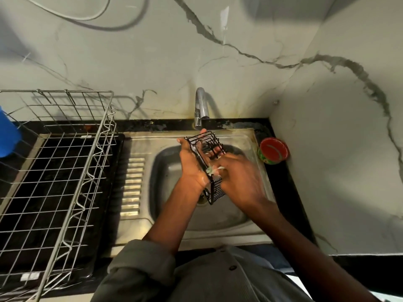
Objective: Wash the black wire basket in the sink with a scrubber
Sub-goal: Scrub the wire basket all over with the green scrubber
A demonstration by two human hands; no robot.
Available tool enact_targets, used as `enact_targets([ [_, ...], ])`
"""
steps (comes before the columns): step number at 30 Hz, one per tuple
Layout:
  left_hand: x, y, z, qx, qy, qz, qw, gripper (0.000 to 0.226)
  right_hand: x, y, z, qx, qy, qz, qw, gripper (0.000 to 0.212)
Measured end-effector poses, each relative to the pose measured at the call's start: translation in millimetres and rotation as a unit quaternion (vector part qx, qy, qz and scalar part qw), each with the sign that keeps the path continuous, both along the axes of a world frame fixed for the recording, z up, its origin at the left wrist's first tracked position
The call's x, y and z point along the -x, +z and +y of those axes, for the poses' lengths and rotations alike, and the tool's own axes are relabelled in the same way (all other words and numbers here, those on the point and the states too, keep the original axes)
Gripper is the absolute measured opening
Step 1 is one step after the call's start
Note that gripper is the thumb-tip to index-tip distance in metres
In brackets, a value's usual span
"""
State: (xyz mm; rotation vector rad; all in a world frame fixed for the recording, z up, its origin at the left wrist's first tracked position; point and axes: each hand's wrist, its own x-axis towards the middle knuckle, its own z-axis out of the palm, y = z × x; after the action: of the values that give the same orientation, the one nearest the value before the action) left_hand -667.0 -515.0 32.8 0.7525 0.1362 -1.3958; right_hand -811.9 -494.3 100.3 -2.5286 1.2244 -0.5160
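Note:
The black wire basket (210, 147) is held lengthwise above the steel sink (165, 171), its far end just under the tap. My left hand (192, 164) grips the basket along its left side, fingers reaching behind its far end. My right hand (239, 177) is blurred and presses against the basket's right side; a small soapy scrubber (214, 170) shows at its fingertips, with white foam on it. The rest of the scrubber is hidden by that hand.
A chrome tap (200, 107) stands behind the sink. A red and green round tub (273, 150) sits on the black counter at the right. A large steel wire dish rack (56, 171) fills the left side, with a blue object (8, 136) at its far left.

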Motion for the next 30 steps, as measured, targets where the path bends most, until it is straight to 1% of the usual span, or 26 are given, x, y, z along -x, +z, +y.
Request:
enact_targets([
  [2, 5.5, 3.0, 2.2, -0.025, -0.002, -0.005, 1.0, 0.099, 6.2, -3.1, -15.5, -0.012, -0.085, -0.007, 0.996, 0.023],
  [3, 7.3, 5.9, 2.8, -0.03, 0.005, -0.002, 1.0, 0.101, 5.1, -3.5, -19.5, -0.011, -0.109, -0.018, 0.994, 0.023],
  [4, 8.6, 8.9, 3.3, -0.037, 0.013, -0.003, 0.999, 0.102, 2.1, -3.1, -17.8, -0.009, -0.105, -0.03, 0.994, 0.023],
  [6, 9.8, 11.5, 4.6, -0.045, 0.03, 0.005, 0.999, 0.1, -7.9, -7.8, -1.2, -0.019, -0.021, -0.049, 0.998, 0.025],
  [7, 11.1, 13.3, 5.3, -0.044, 0.038, 0.01, 0.998, 0.094, -10.1, -11.4, 8.2, -0.028, 0.024, -0.06, 0.997, 0.026],
  [8, 12.3, 13.8, 5.2, -0.043, 0.047, 0.009, 0.998, 0.087, -9.9, -13.9, 11.7, -0.038, 0.043, -0.072, 0.996, 0.026],
  [9, 14.1, 16.7, 5.6, -0.044, 0.062, 0.011, 0.997, 0.082, -8.5, -14.9, 9.5, -0.045, 0.029, -0.089, 0.995, 0.026],
  [10, 15.4, 20.3, 5.9, -0.039, 0.079, 0.032, 0.996, 0.079, -7.5, -15.7, 3.8, -0.045, -0.007, -0.104, 0.994, 0.024],
  [12, 19.1, 24.6, 5.5, -0.039, 0.097, 0.042, 0.994, 0.074, -8.9, -14.0, -3.8, -0.035, -0.061, -0.11, 0.991, 0.022],
  [14, 19.4, 24.6, 5.2, -0.056, 0.113, 0.039, 0.991, 0.073, -13.6, -16.1, 1.6, -0.048, -0.012, -0.119, 0.992, 0.024],
  [15, 16.8, 22.5, 5.8, -0.064, 0.127, 0.047, 0.989, 0.074, -12.7, -22.1, 6.9, -0.059, 0.019, -0.131, 0.989, 0.026],
  [16, 12.3, 22.3, 7.9, -0.065, 0.139, 0.062, 0.986, 0.076, -7.4, -30.2, 11.1, -0.074, 0.028, -0.143, 0.987, 0.028],
  [18, 1.4, 23.6, 12.2, -0.043, 0.15, 0.117, 0.981, 0.081, 9.2, -48.2, 12.0, -0.126, -0.037, -0.163, 0.978, 0.031],
  [20, -2.7, 21.5, 13.3, -0.033, 0.165, 0.165, 0.972, 0.081, 14.7, -61.2, 11.2, -0.188, -0.108, -0.206, 0.954, 0.031],
  [22, -4.2, 19.8, 12.7, -0.042, 0.181, 0.165, 0.969, 0.077, 0.2, -57.1, 15.3, -0.197, -0.119, -0.249, 0.941, 0.031],
  [24, -4.8, 16.1, 10.4, -0.039, 0.189, 0.178, 0.965, 0.078, -16.2, -48.1, 17.1, -0.178, -0.101, -0.282, 0.937, 0.026],
  [25, -5.9, 13.6, 10.3, -0.032, 0.196, 0.187, 0.962, 0.076, -19.6, -48.2, 16.7, -0.166, -0.087, -0.286, 0.94, 0.023],
  [27, -7.8, 11.6, 13.1, -0.01, 0.208, 0.18, 0.961, 0.063, -16.8, -55.9, 18.0, -0.142, -0.078, -0.254, 0.953, 0.024],
  [28, -8.5, 13.0, 14.8, 0.0, 0.214, 0.178, 0.961, 0.057, -12.1, -62.4, 16.9, -0.145, -0.102, -0.232, 0.956, 0.027],
  [29, -9.5, 13.2, 14.7, 0.007, 0.217, 0.179, 0.96, 0.054, -7.4, -67.4, 15.3, -0.161, -0.146, -0.221, 0.951, 0.03],
  [30, -11.2, 8.9, 13.0, 0.003, 0.224, 0.18, 0.958, 0.057, -4.7, -70.8, 13.1, -0.182, -0.199, -0.217, 0.938, 0.031],
])
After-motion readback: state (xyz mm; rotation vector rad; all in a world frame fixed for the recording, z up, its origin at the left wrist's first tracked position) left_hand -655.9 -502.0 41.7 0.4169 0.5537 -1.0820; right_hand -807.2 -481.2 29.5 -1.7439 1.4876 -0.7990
